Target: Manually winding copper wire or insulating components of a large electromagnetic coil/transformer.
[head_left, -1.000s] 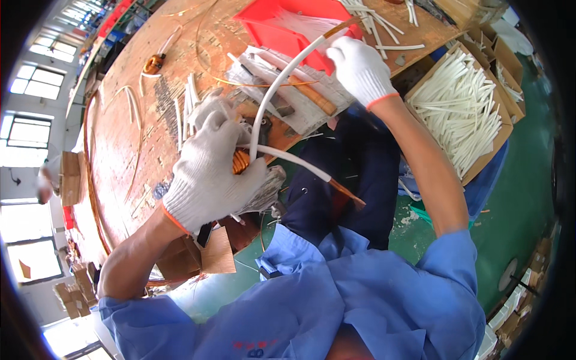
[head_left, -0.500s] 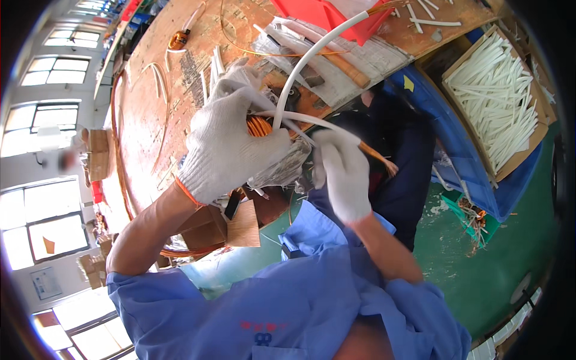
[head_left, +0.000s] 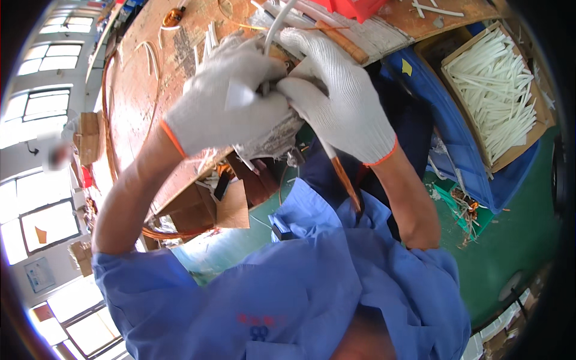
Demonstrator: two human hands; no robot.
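Note:
Both my hands wear white knitted gloves with orange cuffs and meet over the work at the bench edge. My left hand (head_left: 225, 105) is closed round a copper wire coil (head_left: 278, 54), of which only a sliver shows between the hands. A small white strip (head_left: 240, 95) lies at its fingers. Beside it, my right hand (head_left: 345, 96) has its thumb and fingers bent together; what they pinch is hidden. One white sleeve tube (head_left: 277, 27) rises between the hands. From below my right hand hangs a second tube (head_left: 326, 146), with copper wire strands (head_left: 345, 183) coming out of its end.
A cardboard box of cut white tubes (head_left: 492, 99) sits in a blue bin (head_left: 414, 90) at the right. On the bench lie a wooden handle (head_left: 342, 42), a red tray (head_left: 354, 7) and another small coil (head_left: 173, 17). A green scrap container (head_left: 447, 191) stands on the floor.
My right hand has moved up and left to join my left hand, and its fingers have bent in there. The tube with the copper strands now points down toward me instead of to the right.

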